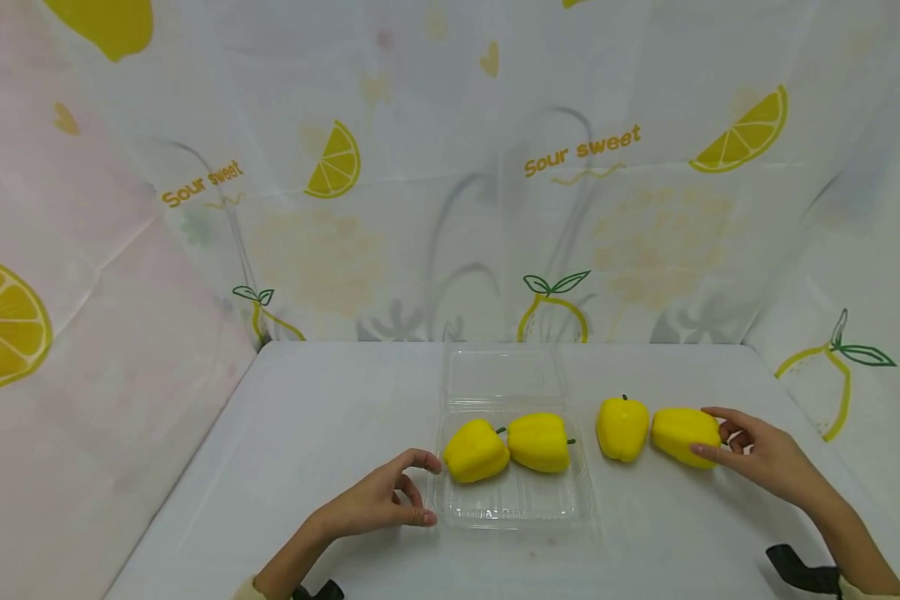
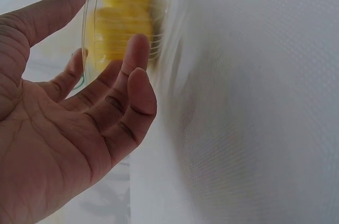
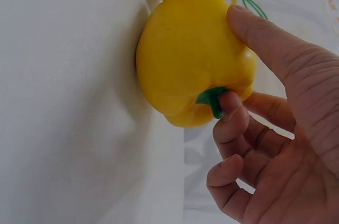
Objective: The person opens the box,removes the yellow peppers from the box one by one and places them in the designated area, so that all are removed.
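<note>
A clear plastic clamshell box lies with its lid folded back, and two yellow bell peppers rest in its base. At the box's left side is my left hand, its fingers loosely bent; in the left wrist view the thumb reaches the clear rim, though contact is hard to tell. My right hand grips a yellow bell pepper lying on its side, thumb on one side and fingers by the green stem. Just left of that one stands another yellow bell pepper.
The white tabletop carries everything. The transparent lid extends toward the back edge. Behind and at both sides hangs a lemon-printed cloth. Black straps show near the wrists.
</note>
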Action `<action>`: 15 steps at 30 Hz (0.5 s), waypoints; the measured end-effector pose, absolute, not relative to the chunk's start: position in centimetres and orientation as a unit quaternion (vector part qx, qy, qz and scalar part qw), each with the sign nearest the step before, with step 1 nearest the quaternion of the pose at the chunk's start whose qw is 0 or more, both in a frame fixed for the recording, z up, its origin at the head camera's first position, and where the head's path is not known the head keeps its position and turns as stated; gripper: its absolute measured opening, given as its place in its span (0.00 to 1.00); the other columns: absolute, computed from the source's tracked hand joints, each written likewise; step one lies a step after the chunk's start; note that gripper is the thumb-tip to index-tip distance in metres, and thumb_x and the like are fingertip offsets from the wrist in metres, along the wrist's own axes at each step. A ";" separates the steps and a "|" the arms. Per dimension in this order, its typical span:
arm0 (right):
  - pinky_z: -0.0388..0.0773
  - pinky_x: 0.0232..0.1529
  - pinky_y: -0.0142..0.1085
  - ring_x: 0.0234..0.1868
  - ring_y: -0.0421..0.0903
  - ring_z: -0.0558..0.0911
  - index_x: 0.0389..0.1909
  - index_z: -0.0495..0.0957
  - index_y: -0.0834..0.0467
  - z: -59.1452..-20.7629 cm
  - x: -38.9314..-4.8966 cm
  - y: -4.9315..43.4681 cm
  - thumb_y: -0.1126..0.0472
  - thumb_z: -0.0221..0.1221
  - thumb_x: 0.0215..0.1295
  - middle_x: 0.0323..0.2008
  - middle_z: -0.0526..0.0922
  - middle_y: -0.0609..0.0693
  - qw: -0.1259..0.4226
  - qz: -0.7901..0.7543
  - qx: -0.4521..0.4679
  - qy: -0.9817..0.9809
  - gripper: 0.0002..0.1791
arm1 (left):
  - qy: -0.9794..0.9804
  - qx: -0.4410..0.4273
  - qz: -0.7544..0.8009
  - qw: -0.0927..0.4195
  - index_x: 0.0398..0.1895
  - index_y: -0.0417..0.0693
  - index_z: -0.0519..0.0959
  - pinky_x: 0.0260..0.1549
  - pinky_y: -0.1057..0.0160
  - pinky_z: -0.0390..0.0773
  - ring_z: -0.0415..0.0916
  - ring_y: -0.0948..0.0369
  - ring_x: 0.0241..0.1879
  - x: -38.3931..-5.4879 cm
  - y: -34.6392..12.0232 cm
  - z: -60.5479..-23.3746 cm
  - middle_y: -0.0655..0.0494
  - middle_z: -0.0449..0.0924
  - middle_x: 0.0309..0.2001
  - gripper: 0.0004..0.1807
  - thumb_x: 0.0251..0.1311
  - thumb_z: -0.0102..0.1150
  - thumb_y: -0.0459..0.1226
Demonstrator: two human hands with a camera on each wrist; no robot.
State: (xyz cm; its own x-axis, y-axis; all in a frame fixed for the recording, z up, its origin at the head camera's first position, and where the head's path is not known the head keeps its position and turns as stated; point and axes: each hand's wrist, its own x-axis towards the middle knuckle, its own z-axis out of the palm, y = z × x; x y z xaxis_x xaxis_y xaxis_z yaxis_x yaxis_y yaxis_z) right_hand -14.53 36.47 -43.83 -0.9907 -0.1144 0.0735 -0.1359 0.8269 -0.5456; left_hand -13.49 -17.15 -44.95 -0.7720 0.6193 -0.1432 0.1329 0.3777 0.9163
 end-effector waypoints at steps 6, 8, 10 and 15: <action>0.69 0.27 0.32 0.30 0.37 0.72 0.63 0.70 0.65 -43.7 -14.4 36.5 0.48 0.67 0.62 0.38 0.76 0.51 0.011 0.285 0.059 -0.957 0.36 | 0.794 0.238 0.506 0.241 0.63 0.46 0.67 0.35 0.63 0.78 0.78 0.57 0.35 -13.5 -17.2 -44.9 0.48 0.69 0.61 0.32 0.58 0.71 0.39; 0.69 0.27 0.32 0.30 0.38 0.72 0.64 0.68 0.65 -43.6 -14.4 36.5 0.47 0.67 0.63 0.39 0.77 0.52 0.008 0.283 0.056 -0.957 0.37 | 0.793 0.239 0.506 0.241 0.63 0.46 0.66 0.35 0.63 0.78 0.78 0.57 0.35 -13.5 -17.2 -44.9 0.48 0.69 0.61 0.32 0.59 0.70 0.39; 0.68 0.26 0.33 0.30 0.38 0.72 0.65 0.68 0.65 -43.5 -14.4 36.4 0.47 0.66 0.63 0.39 0.77 0.52 0.007 0.280 0.054 -0.958 0.37 | 0.793 0.239 0.506 0.241 0.63 0.46 0.66 0.35 0.63 0.78 0.78 0.57 0.35 -13.4 -17.2 -44.9 0.48 0.69 0.61 0.32 0.58 0.70 0.39; 0.68 0.25 0.32 0.29 0.41 0.72 0.61 0.71 0.66 -43.7 -14.7 36.1 0.46 0.65 0.64 0.37 0.78 0.53 0.027 0.266 0.049 -0.962 0.34 | 0.793 0.237 0.506 0.241 0.63 0.46 0.66 0.35 0.63 0.78 0.78 0.57 0.35 -13.4 -17.2 -44.9 0.48 0.69 0.61 0.32 0.59 0.70 0.38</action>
State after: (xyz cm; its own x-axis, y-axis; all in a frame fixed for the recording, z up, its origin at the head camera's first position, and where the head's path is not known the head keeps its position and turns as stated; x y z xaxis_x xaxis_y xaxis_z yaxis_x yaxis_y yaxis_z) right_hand -14.73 36.12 -43.73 -0.9937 -0.0803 0.0776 -0.1088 0.8542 -0.5085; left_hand -13.43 -17.19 -44.90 -0.7707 0.6210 -0.1428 0.1324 0.3752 0.9174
